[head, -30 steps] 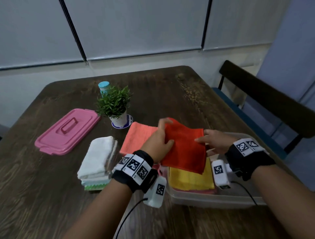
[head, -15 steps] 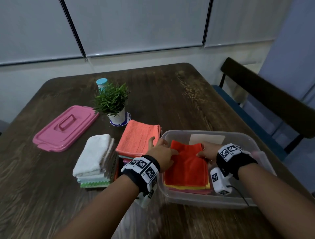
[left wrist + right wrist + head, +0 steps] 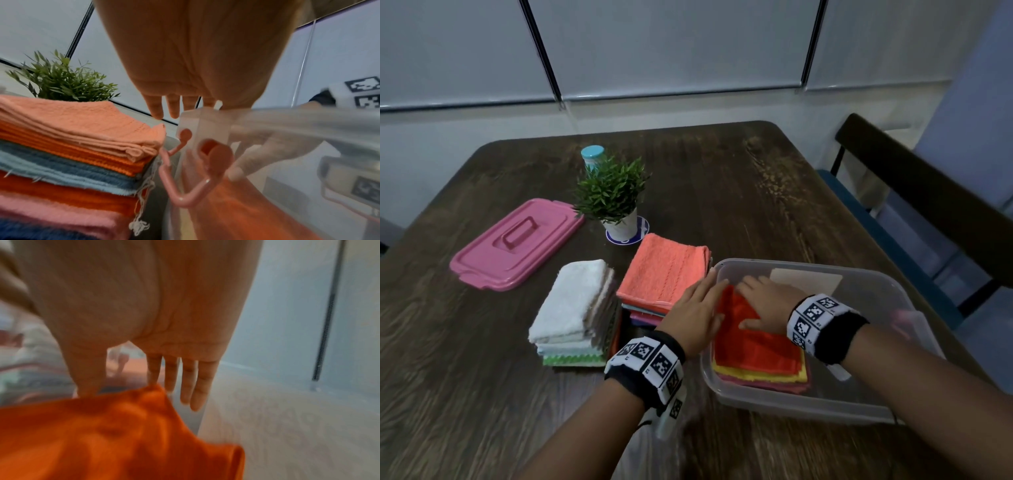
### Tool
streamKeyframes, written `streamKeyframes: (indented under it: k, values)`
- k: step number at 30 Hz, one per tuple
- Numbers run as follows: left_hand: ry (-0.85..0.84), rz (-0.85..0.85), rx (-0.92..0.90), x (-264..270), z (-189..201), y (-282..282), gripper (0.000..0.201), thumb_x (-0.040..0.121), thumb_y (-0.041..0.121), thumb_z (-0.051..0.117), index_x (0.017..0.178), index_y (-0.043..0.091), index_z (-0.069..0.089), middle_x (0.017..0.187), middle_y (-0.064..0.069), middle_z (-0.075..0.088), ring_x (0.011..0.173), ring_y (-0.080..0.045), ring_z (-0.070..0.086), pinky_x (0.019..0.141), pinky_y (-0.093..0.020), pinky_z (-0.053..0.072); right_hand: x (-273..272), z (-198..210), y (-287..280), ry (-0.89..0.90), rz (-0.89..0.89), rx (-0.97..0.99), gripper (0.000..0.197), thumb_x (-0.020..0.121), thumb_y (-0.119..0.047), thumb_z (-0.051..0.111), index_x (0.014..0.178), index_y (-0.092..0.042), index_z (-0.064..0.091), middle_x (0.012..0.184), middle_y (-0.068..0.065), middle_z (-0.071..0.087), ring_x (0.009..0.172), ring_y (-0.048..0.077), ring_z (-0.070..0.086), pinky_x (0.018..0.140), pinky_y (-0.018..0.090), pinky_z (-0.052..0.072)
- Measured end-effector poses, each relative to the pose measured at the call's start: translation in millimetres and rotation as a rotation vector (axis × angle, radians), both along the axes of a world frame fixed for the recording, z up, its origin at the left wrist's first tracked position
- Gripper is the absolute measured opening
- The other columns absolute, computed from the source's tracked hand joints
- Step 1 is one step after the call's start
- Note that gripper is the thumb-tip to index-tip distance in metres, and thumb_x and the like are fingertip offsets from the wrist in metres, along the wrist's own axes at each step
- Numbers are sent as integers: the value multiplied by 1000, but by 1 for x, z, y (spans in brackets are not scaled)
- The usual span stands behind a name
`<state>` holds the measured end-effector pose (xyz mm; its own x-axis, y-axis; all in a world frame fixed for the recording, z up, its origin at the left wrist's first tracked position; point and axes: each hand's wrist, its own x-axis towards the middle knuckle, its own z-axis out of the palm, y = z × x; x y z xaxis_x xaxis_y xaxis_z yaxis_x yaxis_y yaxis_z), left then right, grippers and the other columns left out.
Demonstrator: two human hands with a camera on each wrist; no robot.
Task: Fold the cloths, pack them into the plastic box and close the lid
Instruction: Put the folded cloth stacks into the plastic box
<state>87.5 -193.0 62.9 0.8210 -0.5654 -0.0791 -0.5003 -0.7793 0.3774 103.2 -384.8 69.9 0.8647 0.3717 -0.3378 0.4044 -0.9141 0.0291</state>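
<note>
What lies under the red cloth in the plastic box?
Under the red cloth in the plastic box: a yellow cloth, then a pink one. Only edges show; anything deeper is covered.

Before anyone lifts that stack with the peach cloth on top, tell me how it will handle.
The peach cloth is soft terry, so it will likely sag. The stack under it is loose folded layers with uneven edges; they would probably slide apart if pushed. Probably light.
</note>
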Motion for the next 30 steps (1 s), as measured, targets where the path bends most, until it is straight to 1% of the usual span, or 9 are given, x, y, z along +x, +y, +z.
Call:
streamKeyframes:
  k: [4, 9, 12, 15, 17, 20, 23, 27, 30]
  values:
    - [3, 9, -27, -5, -3, 2, 59, 101, 33, 36, 153, 27, 8, 161, 2, -7, 147, -19, 5, 118, -34, 13, -5, -29, -3, 11, 140, -133, 94, 85, -75, 32, 154, -18, 3, 159, 3, 5, 135, 27, 28, 106, 43, 33]
    - [20, 21, 7, -4, -6, 2, 57, 102, 35, 32, 153, 30, 6, 161, 4, -10, 147, -23, 2, 119, -40, 12, -9, -47, -6, 109, 179, -183, 122, 51, -90, -9, 152, -21, -16, 161, 5, -9, 142, 30, 18, 115, 45, 23]
    - [29, 19, 5, -3, -10, 2, 57, 102, 36, 31, 153, 31, 6, 161, 4, -11, 147, -24, 2, 120, -41, 12, -5, -43, -7, 19, 226, -105, 117, 66, -87, -2, 154, -12, 9, 158, 11, 14, 135, 30, 32, 109, 43, 31]
    - [-1, -6, -17, -3, -15, 3, 57, 100, 38, 29, 153, 28, 9, 161, 0, -9, 147, -25, 5, 119, -44, 16, 4, -45, -6, -174, 288, 39, 97, 88, -75, 5, 134, -3, 50, 133, 14, 51, 107, 27, 57, 84, 39, 51]
    - [18, 0, -18, -3, -16, 3, 57, 101, 36, 31, 153, 28, 8, 161, 1, -10, 147, -25, 5, 119, -44, 17, 6, -53, -8, -155, 318, 65, 96, 86, -75, 8, 142, -3, 39, 142, 14, 42, 117, 27, 51, 94, 40, 48]
    - [20, 3, -26, -4, -10, 3, 56, 102, 33, 31, 153, 28, 9, 161, 1, -11, 147, -24, 4, 120, -40, 15, -1, -65, -11, -22, 273, 6, 106, 79, -82, 15, 153, -7, 8, 158, 14, 15, 141, 27, 25, 117, 40, 22]
    - [21, -8, -34, -6, -5, 3, 55, 103, 31, 31, 153, 27, 10, 161, -1, -11, 147, -22, 4, 119, -36, 12, -10, -74, -13, 5, 240, -2, 113, 71, -86, 8, 153, -9, -7, 161, 13, 0, 148, 27, 7, 119, 38, 4]
    - [36, -8, -30, -7, -4, 3, 54, 103, 32, 29, 153, 28, 10, 160, 1, -14, 147, -22, 3, 119, -37, 12, -18, -84, -14, -24, 209, 25, 109, 74, -90, 13, 150, -16, -15, 161, 16, 2, 148, 32, 6, 119, 44, 4]
    - [56, -4, -36, -6, -7, 3, 54, 103, 34, 30, 153, 31, 10, 160, 3, -14, 147, -23, 5, 119, -43, 18, -24, -87, -13, -32, 182, 57, 108, 78, -88, 24, 153, -18, -11, 155, 19, 25, 142, 37, 28, 113, 51, 22]
